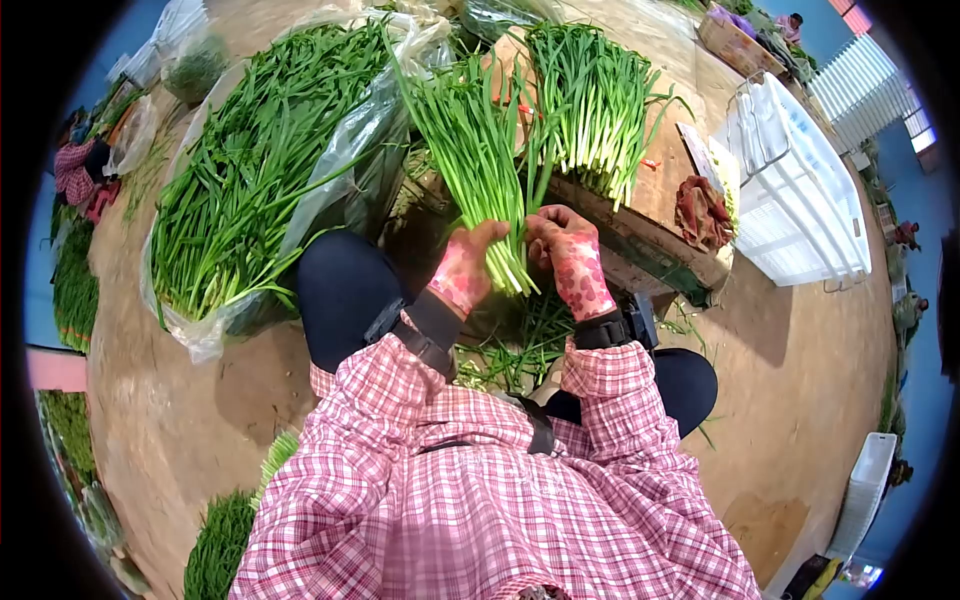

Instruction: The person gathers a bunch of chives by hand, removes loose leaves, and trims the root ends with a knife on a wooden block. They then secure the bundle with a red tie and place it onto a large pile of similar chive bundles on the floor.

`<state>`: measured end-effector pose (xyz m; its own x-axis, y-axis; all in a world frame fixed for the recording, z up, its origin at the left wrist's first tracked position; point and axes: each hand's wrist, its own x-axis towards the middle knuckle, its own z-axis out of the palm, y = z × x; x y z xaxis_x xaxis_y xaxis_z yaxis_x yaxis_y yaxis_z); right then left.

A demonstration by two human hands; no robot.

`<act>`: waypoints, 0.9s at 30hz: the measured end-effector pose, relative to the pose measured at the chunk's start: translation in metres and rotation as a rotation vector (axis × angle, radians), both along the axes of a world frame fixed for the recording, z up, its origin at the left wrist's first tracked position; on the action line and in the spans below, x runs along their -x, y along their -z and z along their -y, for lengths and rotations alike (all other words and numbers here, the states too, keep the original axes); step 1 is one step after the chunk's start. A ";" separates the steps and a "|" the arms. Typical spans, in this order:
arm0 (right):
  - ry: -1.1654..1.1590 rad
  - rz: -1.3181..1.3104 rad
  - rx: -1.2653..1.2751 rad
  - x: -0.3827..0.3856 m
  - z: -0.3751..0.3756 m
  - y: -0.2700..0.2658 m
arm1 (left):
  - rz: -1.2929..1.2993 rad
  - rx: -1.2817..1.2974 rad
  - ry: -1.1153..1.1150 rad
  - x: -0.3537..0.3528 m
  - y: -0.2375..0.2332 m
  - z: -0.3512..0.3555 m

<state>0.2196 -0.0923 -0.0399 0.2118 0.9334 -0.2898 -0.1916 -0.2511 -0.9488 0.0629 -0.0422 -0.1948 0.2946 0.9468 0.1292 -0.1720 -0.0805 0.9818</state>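
Note:
My left hand, in a pink patterned glove that leaves the fingers bare, is closed around a bunch of garlic chives near its pale stem ends. The leaves point away from me. Close on its right, my right hand, gloved alike, pinches a few chive stalks at the bunch's edge. Beyond it, a laid-out pile of garlic chives rests on a cardboard-topped stand, stems toward me. To the left lies a large heap of loose garlic chives in a clear plastic bag.
A crumpled dark red cloth lies on the stand's right end. White plastic crates stand to the right. Leaf scraps litter the floor between my legs. Another person sits at the far left. More greens lie behind my left side.

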 end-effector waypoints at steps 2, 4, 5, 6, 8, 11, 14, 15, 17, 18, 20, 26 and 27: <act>-0.009 -0.002 -0.055 -0.003 0.004 0.006 | 0.128 0.149 0.021 -0.005 -0.008 0.003; 0.004 0.005 -0.152 -0.001 0.005 0.013 | 0.186 0.274 0.067 -0.008 -0.035 0.008; 0.005 -0.036 -0.192 -0.002 0.007 0.015 | 0.222 0.295 0.101 -0.007 -0.042 0.008; 0.006 -0.076 -0.229 -0.003 0.010 0.015 | 0.257 0.317 0.134 -0.006 -0.047 0.008; 0.038 -0.131 -0.245 -0.002 0.019 0.012 | 0.263 0.239 0.159 -0.011 -0.056 0.005; 0.116 -0.475 -0.196 -0.025 0.043 0.002 | 0.550 0.709 0.075 -0.017 -0.121 0.013; -0.172 0.439 0.243 -0.095 0.052 0.040 | 0.507 0.578 0.011 -0.017 -0.115 0.012; -0.128 0.994 0.156 -0.108 0.063 0.063 | 0.458 0.490 0.014 -0.016 -0.103 0.012; 0.073 0.830 -0.029 -0.073 0.063 0.027 | 0.459 0.477 0.011 -0.022 -0.100 0.010; 0.099 0.617 -0.179 -0.050 0.059 0.015 | 0.505 0.561 0.002 -0.028 -0.105 0.015; 0.026 0.665 -0.224 -0.013 0.049 -0.003 | 0.521 0.678 0.056 -0.029 -0.122 0.023; -0.016 -0.011 -0.099 -0.021 0.045 0.005 | 0.599 0.618 0.048 -0.024 -0.113 0.018; 0.031 -0.260 -0.106 -0.033 0.051 0.007 | 0.615 0.617 0.057 -0.021 -0.110 0.016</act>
<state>0.2529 -0.1434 -0.0472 0.1722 0.9554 -0.2397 -0.4381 -0.1436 -0.8874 0.0838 -0.0582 -0.0851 0.3903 0.8861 -0.2500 -0.6732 0.4599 0.5790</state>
